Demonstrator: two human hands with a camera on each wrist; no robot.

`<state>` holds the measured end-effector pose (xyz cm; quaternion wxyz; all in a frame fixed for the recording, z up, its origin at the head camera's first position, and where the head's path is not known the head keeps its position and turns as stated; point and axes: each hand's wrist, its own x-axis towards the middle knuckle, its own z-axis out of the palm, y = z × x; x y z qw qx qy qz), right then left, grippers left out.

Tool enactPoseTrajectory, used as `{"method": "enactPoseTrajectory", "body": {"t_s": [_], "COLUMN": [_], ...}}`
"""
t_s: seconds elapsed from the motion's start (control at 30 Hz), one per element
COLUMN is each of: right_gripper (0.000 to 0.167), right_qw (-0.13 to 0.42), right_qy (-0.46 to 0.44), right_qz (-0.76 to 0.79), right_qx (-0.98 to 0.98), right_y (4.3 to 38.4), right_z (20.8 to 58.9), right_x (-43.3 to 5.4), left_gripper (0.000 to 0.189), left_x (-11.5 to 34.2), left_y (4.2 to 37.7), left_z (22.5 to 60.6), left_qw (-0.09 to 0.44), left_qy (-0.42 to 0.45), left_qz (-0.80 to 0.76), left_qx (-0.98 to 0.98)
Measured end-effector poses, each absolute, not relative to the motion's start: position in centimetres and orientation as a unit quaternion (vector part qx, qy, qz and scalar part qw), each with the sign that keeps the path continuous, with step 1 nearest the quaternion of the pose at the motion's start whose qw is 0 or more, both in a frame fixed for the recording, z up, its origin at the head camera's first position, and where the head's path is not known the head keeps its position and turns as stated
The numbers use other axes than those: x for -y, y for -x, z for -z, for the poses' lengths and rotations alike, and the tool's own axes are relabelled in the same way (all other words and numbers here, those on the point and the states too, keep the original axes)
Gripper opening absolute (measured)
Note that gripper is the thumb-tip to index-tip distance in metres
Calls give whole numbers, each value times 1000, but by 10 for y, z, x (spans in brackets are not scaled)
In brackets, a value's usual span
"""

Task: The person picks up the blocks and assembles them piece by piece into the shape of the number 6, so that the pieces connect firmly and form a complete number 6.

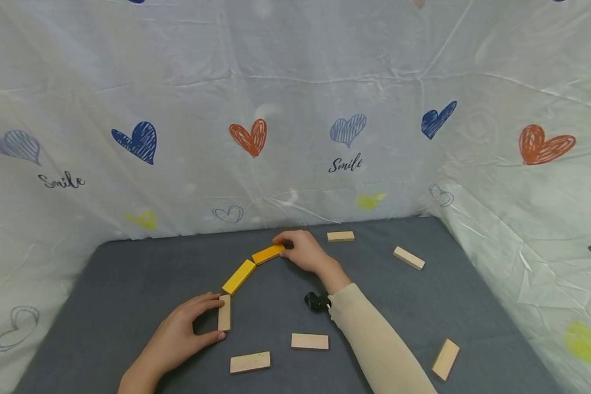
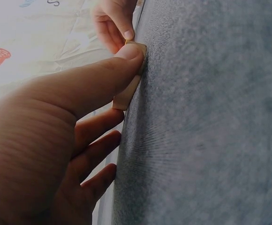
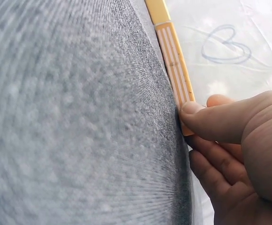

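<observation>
My left hand [image 1: 179, 328] holds a plain wooden block [image 1: 225, 313] end to end, thumb at its near end and fingertips at its far end. At that far end a yellow block [image 1: 238, 277] lies slanted up to the right. An orange block [image 1: 268, 254] continues from the yellow one, so the three form a curved line. My right hand [image 1: 302, 250] pinches the orange block's right end between thumb and fingers. White stripes run along the orange block's side [image 3: 174, 65] in the right wrist view. The left thumb covers part of a block in the left wrist view.
Two plain blocks lie nearest me, one [image 1: 250, 363] left of the other [image 1: 310, 341]. Further plain blocks rest at the back [image 1: 340, 236], back right [image 1: 409, 258] and front right [image 1: 445, 359]. A heart-printed white sheet [image 1: 295, 98] hangs behind the grey tabletop [image 1: 167, 273].
</observation>
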<state>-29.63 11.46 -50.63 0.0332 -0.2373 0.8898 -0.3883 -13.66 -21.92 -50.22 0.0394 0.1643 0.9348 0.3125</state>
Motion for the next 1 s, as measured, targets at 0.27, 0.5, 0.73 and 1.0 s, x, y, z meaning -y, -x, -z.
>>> {"method": "enactPoseTrajectory", "body": {"t_s": [0.27, 0.5, 0.73, 1.0], "right_gripper": [38, 45, 51, 53], "right_qw": [38, 46, 45, 31], "right_qy": [233, 229, 235, 229], "right_qz": [395, 409, 410, 417], "right_qx": [-888, -882, -880, -879], "right_y": [296, 295, 292, 286], "right_z": [506, 508, 506, 505], "right_x": [-114, -117, -118, -126], "left_gripper": [68, 68, 67, 67], "left_x": [219, 219, 218, 219], "left_y": [136, 136, 137, 138], "left_z": [502, 501, 502, 503], "left_qw": [41, 42, 44, 42], "left_qy": [-163, -163, -161, -163], "left_qz": [-307, -309, -311, -310], "left_qx": [-937, -936, -936, -936]}}
